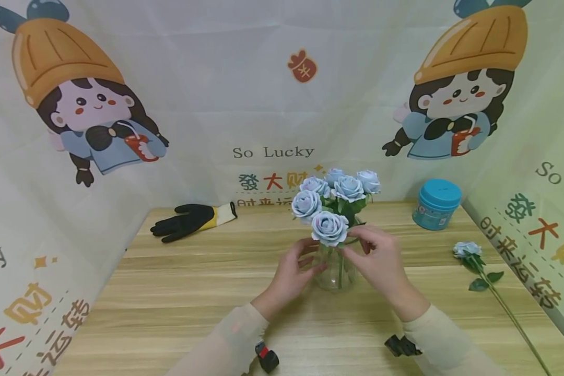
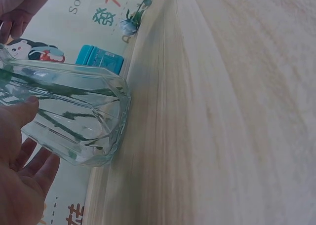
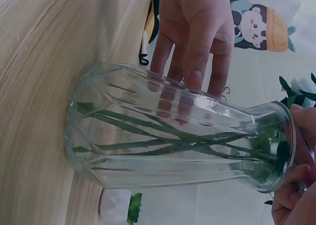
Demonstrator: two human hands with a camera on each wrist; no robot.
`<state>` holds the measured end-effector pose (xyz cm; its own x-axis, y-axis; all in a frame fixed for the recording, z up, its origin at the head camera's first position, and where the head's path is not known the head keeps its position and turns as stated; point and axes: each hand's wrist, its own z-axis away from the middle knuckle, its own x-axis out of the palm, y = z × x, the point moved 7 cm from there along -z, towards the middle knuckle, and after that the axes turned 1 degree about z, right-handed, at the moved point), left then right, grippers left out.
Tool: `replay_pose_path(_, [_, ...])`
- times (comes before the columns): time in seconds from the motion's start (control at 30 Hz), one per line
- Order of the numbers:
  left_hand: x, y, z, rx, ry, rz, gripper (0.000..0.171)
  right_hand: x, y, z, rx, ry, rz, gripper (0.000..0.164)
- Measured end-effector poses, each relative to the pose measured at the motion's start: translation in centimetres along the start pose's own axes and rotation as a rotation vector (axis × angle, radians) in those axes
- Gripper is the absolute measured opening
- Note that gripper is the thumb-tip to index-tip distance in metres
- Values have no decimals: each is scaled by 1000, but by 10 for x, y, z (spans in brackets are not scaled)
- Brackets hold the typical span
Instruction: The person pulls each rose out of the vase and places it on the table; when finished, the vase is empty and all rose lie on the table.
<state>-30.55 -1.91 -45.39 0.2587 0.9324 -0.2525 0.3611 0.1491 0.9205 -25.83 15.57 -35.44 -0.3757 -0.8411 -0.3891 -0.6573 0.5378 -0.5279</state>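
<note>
A clear glass vase (image 3: 207, 170) stands upright on the wooden table with several light blue roses (image 1: 349, 188) in it. Their green stems cross inside the glass. My left hand (image 1: 293, 269) holds the vase's left side, the thumb (image 2: 22, 111) at the front and some fingers showing through the glass. At the vase mouth, my right hand (image 1: 380, 258) pinches the front rose (image 1: 329, 228) just below its bloom. The exact grip on its stem is partly hidden. A single blue rose (image 1: 467, 249) with a long stem lies to the right.
A black and yellow work glove (image 1: 188, 222) lies at the back left of the table (image 1: 192, 292). At the back right stands a blue-lidded tub (image 1: 436, 206). Printed cloth (image 1: 207, 94) walls enclose the table. The right wrist view also shows a small white pot (image 3: 114, 205) with green on top.
</note>
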Motion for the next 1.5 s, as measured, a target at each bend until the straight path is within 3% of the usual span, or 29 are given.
replay_pose_path(0.2, [0, 1, 0, 18, -5, 8, 55, -1, -1, 0, 54, 37, -69, 23])
replay_pose_path(0.5, [-1, 1, 1, 31, 6, 6, 54, -3, 7, -5, 226, 77, -168, 18])
replay_pose_path(0.87, [0, 2, 1, 29, 9, -1, 55, -11, 9, -10, 223, 173, -218, 14])
replay_pose_path(1.5, [0, 0, 1, 15, -8, -17, 56, -29, 16, -26, 265, 235, -277, 11])
